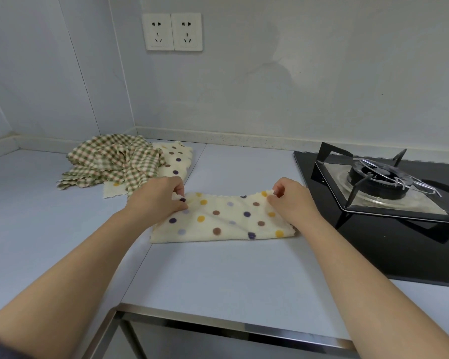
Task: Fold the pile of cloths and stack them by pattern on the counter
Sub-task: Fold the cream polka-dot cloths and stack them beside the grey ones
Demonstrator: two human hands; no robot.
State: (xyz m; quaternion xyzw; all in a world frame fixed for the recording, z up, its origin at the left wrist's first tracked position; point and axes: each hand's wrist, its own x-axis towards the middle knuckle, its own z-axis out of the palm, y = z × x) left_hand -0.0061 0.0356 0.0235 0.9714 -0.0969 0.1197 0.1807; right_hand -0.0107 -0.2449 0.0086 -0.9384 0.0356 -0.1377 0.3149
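Pale counter [218,275] (gas hob [389,182] alongside) bears dotted cloth [226,218], hand-pinched.

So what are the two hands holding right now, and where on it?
The polka-dot cloth lying on the counter: the left hand pinches its far left corner, the right hand its far right corner.

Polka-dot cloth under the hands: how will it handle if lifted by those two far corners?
The polka-dot cloth probably goes floppy: it sags between the left hand and right hand. It looks fleecy, so the grip likely won't slip. Its fold may fall open, since nothing pins the layers together.
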